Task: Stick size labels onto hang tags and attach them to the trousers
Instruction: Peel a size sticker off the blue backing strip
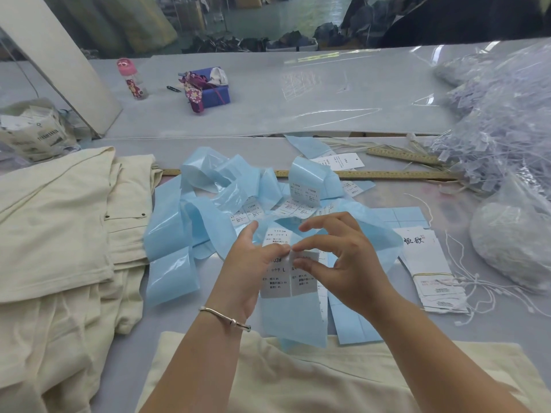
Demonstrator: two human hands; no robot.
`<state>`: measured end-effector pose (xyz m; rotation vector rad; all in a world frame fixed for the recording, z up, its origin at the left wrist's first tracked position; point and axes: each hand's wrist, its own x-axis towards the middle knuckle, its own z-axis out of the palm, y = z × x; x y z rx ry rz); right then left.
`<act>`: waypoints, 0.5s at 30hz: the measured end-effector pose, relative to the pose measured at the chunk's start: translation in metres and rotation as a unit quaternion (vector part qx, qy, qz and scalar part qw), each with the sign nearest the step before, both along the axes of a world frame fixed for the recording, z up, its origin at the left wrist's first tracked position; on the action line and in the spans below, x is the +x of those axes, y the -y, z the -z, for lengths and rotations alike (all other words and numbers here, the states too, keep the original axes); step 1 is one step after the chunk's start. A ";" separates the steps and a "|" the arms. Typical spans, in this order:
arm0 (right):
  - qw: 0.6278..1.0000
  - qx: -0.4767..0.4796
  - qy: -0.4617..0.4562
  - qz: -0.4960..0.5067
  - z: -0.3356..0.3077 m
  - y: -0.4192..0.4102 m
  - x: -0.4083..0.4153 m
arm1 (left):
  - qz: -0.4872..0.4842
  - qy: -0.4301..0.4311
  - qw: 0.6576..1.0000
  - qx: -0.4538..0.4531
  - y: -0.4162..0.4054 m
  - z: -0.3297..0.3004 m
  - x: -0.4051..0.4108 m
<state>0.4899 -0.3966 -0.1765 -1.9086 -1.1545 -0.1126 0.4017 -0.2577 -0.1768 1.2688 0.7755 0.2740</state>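
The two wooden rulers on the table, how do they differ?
The long ruler lies nearly level across the table, its left part hidden under the blue backing strips. The short ruler lies behind it, tilted, its right end going under the pile of plastic tag fasteners. Both are light wood with printed scale marks.

Blue backing strips (190, 234) and trousers (59, 234) crowd the left; bare table (343, 108) lies beyond the ruler (387, 174).
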 end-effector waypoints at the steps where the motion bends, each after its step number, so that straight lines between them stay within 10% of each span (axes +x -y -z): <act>1: 1.000 0.001 0.000 -0.003 0.000 0.000 -0.001 | 0.001 0.000 1.000 -0.005 0.000 0.000 0.000; 11: 0.999 0.032 0.041 -0.010 -0.005 0.002 -0.010 | -0.034 -0.013 0.999 -0.022 -0.007 0.008 0.007; 15: 0.990 0.063 -0.113 -0.062 -0.009 0.019 -0.020 | -0.103 -0.010 0.994 0.021 -0.021 0.010 0.012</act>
